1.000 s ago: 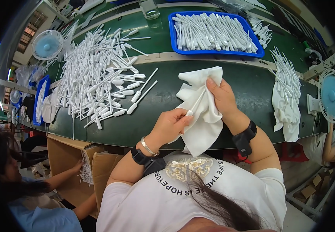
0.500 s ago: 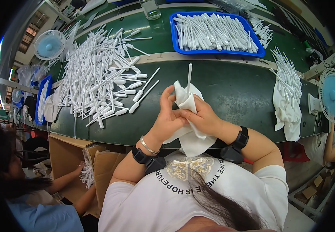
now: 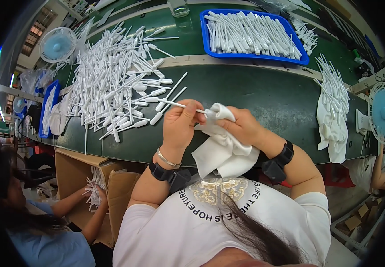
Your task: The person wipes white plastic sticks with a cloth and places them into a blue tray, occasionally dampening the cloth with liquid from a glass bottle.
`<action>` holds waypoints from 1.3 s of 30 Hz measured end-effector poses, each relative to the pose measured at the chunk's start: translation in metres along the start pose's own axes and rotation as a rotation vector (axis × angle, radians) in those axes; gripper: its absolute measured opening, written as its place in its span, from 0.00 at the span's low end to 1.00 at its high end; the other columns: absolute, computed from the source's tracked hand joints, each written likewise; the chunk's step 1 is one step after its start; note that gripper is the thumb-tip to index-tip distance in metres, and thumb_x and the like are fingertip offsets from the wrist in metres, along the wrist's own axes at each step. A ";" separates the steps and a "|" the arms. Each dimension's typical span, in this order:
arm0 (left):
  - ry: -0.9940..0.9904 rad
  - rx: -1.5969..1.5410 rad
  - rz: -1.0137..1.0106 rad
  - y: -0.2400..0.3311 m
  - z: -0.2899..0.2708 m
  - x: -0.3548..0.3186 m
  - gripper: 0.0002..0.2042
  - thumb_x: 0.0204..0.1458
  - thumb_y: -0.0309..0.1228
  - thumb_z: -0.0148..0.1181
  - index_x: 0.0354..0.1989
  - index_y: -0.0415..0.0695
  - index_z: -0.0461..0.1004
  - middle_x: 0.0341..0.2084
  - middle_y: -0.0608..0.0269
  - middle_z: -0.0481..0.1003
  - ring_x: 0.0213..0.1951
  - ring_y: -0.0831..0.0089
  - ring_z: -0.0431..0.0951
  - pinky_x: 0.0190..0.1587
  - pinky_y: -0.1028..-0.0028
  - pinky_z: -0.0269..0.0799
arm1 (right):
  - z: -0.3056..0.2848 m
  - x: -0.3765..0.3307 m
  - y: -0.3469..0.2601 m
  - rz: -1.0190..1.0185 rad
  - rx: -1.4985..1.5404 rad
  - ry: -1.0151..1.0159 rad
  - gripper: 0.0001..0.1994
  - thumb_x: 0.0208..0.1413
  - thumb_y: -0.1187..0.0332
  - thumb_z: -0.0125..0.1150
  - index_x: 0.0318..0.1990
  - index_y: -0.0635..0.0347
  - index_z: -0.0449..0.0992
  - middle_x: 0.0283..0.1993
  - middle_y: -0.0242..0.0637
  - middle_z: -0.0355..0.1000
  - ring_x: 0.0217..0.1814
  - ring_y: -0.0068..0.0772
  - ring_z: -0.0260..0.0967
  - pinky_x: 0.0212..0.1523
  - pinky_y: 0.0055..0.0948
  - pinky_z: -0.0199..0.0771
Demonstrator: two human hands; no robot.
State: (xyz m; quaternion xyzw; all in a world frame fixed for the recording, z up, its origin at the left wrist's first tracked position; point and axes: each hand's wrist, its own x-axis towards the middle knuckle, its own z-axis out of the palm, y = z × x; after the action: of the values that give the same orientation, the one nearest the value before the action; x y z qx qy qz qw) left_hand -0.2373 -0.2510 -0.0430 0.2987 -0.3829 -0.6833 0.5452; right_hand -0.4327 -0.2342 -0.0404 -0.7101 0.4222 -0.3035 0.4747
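Note:
My left hand (image 3: 180, 127) is closed on a white plastic dropper pipette (image 3: 173, 103), pinching its stem between thumb and fingers. The pipette lies nearly level, its left end over the edge of a large loose pile of pipettes (image 3: 112, 84). Its right end meets a white cloth (image 3: 228, 151), which my right hand (image 3: 246, 127) grips in a bunch. The cloth's lower folds hang down by the table's near edge. Whether the cloth wraps the stem's end or only touches it, I cannot tell.
A blue tray (image 3: 254, 57) full of pipettes stands at the back. More pipettes (image 3: 332, 91) lie on a white cloth at the right, beside a fan (image 3: 382, 112). At lower left, a co-worker's hands (image 3: 95, 193) hold pipettes over a cardboard box (image 3: 79, 167).
The pipette has gone from upright in the cloth to nearly level, pointing left. My left hand now grips its stem; my right hand keeps the cloth. The co-worker's hands moved together around pipettes.

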 end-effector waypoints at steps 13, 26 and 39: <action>0.031 0.267 0.022 -0.006 0.021 -0.006 0.07 0.53 0.26 0.54 0.30 0.35 0.73 0.23 0.64 0.71 0.20 0.80 0.69 0.24 0.82 0.66 | 0.011 0.001 -0.010 -0.036 0.044 0.045 0.13 0.58 0.64 0.49 0.45 0.62 0.68 0.39 0.38 0.71 0.37 0.29 0.69 0.38 0.28 0.69; -0.060 0.637 0.553 -0.006 0.036 -0.006 0.03 0.53 0.22 0.51 0.30 0.38 0.70 0.24 0.59 0.70 0.29 0.74 0.72 0.31 0.74 0.68 | -0.003 0.005 0.007 0.262 1.006 0.100 0.13 0.58 0.63 0.51 0.44 0.64 0.69 0.38 0.31 0.70 0.36 0.16 0.66 0.35 0.20 0.68; -0.111 0.955 0.251 0.021 0.087 0.151 0.10 0.48 0.31 0.57 0.29 0.35 0.72 0.15 0.58 0.71 0.17 0.70 0.72 0.21 0.74 0.67 | -0.017 0.022 0.031 0.166 0.615 0.428 0.11 0.56 0.64 0.52 0.39 0.63 0.70 0.32 0.31 0.70 0.34 0.18 0.65 0.35 0.22 0.66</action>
State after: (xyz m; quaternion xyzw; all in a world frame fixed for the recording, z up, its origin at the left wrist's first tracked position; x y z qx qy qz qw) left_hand -0.3322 -0.3834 0.0223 0.4300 -0.7145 -0.3757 0.4044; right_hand -0.4462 -0.2671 -0.0627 -0.4185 0.4572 -0.5178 0.5897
